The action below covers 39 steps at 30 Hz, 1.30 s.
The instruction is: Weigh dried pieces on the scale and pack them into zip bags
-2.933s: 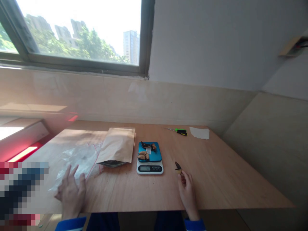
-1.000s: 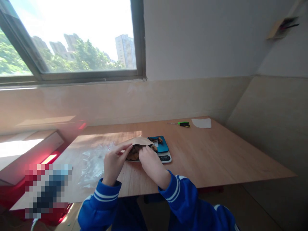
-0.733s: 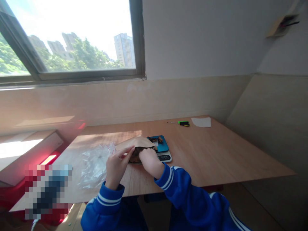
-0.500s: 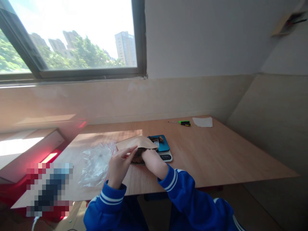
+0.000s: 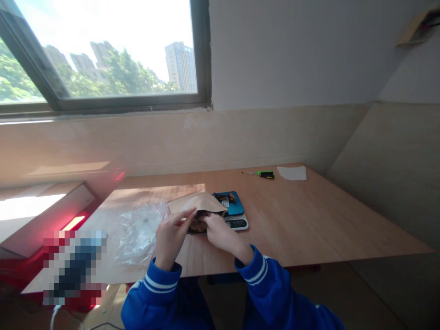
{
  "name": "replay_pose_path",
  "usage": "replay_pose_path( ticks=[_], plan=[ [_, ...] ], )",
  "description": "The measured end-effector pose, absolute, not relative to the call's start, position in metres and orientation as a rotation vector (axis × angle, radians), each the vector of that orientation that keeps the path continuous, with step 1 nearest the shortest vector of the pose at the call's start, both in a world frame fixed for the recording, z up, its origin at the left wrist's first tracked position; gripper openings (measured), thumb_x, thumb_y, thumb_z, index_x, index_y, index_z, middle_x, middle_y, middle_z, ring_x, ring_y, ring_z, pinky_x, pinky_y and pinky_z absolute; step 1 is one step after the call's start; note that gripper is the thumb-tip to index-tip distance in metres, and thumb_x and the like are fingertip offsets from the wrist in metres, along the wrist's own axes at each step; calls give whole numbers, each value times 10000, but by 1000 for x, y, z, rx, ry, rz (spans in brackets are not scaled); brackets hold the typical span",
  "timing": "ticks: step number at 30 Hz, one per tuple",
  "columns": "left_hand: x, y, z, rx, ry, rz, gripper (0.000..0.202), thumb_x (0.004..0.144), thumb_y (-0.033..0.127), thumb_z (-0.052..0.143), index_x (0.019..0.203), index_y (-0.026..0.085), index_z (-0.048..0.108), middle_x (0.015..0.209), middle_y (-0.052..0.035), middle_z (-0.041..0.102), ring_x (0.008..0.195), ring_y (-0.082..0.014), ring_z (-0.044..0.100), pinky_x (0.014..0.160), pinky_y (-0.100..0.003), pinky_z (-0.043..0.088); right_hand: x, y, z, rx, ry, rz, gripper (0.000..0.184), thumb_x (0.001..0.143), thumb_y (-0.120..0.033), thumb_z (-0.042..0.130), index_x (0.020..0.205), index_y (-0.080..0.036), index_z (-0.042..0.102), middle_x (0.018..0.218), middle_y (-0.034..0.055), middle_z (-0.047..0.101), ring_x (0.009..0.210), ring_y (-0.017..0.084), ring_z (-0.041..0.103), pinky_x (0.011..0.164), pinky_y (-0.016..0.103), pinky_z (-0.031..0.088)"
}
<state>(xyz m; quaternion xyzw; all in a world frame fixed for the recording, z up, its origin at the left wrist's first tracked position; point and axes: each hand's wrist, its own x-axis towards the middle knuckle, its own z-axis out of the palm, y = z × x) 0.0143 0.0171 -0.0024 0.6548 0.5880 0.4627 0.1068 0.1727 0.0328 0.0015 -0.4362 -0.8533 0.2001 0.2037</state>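
The [image 5: 195, 202] kraft paper pouch [image 5: 195, 202] sits against the near left of the digital scale [image 5: 239, 223], with brown pieces [image 5: 197, 226] showing at its mouth. The left hand [image 5: 170, 238] and right hand [image 5: 223, 233] seem clamped on its edges, though the fingers are partly hidden. A clear plastic zip bag [image 5: 139, 233] lies left of the scale, and a green-handled screwdriver [image 5: 266, 174] lies beyond it.
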Motion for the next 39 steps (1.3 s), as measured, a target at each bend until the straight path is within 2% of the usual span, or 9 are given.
replay_pose_path(
  ticks=[4, 8, 12, 18, 22, 30, 36, 39],
  plan=[
    [15, 17, -2, 1924, 1725, 1372, 206, 813, 401, 628, 949, 299, 745, 836, 30, 757, 637, -129, 675, 621, -228, 507, 172, 25, -4, -1162, -2301, 652, 562, 791, 28, 328, 1317, -77, 494, 1346, 173, 521, 1276, 220, 472, 1066, 360, 388],
    [16, 16, -5, 1959, 1690, 1386, 194, 815, 370, 633, 958, 305, 746, 833, 33, 757, 621, -119, 661, 616, -223, 503, 166, 23, -10, -1433, -2268, 361, 645, 734, 70, 355, 1372, -10, 409, 1365, 231, 481, 1314, 289, 419, 1095, 440, 354],
    [18, 15, -10, 2029, 1719, 1362, 210, 822, 368, 628, 988, 310, 743, 782, 20, 750, 602, -125, 644, 595, -232, 482, 164, 31, -12, -1674, -2331, 209, 511, 808, 44, 352, 1301, 33, 486, 1276, 278, 546, 1221, 324, 515, 991, 417, 459],
    [21, 16, -15, 2073, 1729, 1351, 218, 828, 358, 622, 998, 298, 744, 759, -4, 745, 594, -131, 635, 575, -231, 460, 166, 46, -18, -1534, -2461, 59, 429, 835, 18, 384, 1220, -2, 572, 1191, 250, 621, 1133, 295, 591, 1004, 392, 443],
    [20, 16, -17, 2097, 1758, 1335, 224, 832, 357, 617, 1003, 288, 745, 728, -16, 736, 579, -135, 625, 560, -232, 452, 167, 48, -28, -1504, -2485, 51, 431, 812, 12, 411, 1212, 34, 567, 1218, 278, 595, 1163, 327, 569, 1028, 428, 422],
    [19, 14, -19, 2059, 1742, 1287, 215, 827, 378, 622, 986, 308, 748, 733, 0, 736, 583, -127, 629, 570, -229, 470, 175, 44, -37, -1393, -2296, 242, 477, 855, -15, 335, 1312, -34, 470, 1284, 241, 560, 1205, 284, 535, 1038, 441, 398],
    [18, 12, -15, 2004, 1695, 1304, 229, 828, 397, 614, 990, 302, 745, 786, 2, 748, 607, -126, 640, 602, -231, 499, 181, 39, -28, -1353, -2343, 436, 387, 846, -20, 362, 1173, -69, 562, 1126, 197, 659, 1068, 278, 621, 925, 399, 480],
    [19, 11, -14, 2026, 1705, 1307, 224, 826, 387, 617, 991, 306, 744, 773, 5, 746, 592, -124, 636, 588, -228, 493, 182, 37, -29, -1333, -2360, 373, 500, 782, 27, 383, 1264, -51, 490, 1226, 218, 601, 1147, 287, 574, 968, 419, 454]
  ],
)
